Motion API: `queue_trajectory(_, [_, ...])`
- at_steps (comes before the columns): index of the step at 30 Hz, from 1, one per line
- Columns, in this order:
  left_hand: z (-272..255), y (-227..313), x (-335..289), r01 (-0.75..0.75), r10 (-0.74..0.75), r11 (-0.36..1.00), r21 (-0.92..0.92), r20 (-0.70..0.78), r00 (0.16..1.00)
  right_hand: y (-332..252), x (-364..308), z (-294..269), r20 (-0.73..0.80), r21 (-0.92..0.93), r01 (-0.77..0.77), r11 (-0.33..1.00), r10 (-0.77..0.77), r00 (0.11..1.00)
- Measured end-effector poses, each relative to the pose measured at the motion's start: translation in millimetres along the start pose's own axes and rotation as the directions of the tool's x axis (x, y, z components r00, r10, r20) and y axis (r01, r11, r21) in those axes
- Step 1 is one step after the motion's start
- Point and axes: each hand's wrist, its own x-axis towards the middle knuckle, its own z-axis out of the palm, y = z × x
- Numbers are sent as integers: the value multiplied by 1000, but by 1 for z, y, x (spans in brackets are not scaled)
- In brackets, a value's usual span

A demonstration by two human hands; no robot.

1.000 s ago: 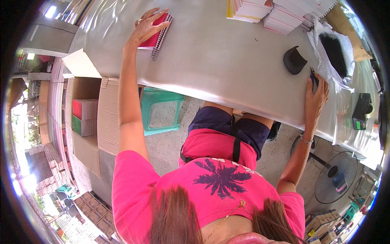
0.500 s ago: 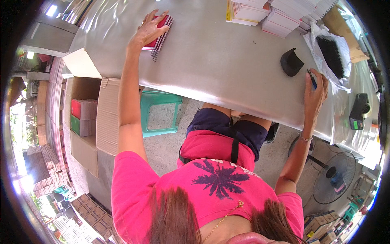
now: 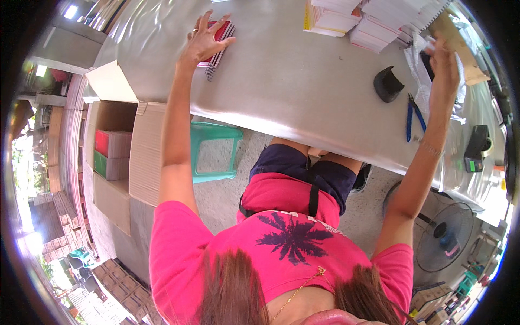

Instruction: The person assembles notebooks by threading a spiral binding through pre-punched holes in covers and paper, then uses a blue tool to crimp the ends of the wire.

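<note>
My left hand lies on a small red spiral notebook with fingers spread, and its wire binding runs down the right side. Whether more than one notebook is stacked there I cannot tell. At the far right my right hand is over a bag of white plastic that holds black bristly pieces, mostly covered by the hand. Its fingertips are smeared by motion. Blue-handled pliers lie on the table, handles toward me, left of my right wrist. Beside them sits a curved black piece.
Stacks of white-paged books stand at the back right of the grey table. A tape dispenser is at the right edge. On the left, an open carton holds red and green books. A green stool and a fan stand below.
My right hand has let go of the pliers, which now lie on the table, and has moved away from me to the white plastic bag. My left hand stays on the notebook.
</note>
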Motion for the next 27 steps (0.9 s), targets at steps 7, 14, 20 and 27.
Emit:
queue_trajectory(7, [-2,5,-4,188,-187,978,-95,20,982,-3,119,3,118,87,-67,994,57,991])
queue_trajectory(14, [-8,20,-17,174,-190,977,-122,-138,972,-10,117,18,479,-143,254,956,-158,864])
queue_trajectory(20, [-20,43,-23,-34,-28,991,-127,-454,891,14,146,13,303,-113,192,975,-150,941])
queue_trajectory(27, [-69,128,-24,-328,85,909,-256,-657,749,4,163,26,-74,-382,344,858,-399,914])
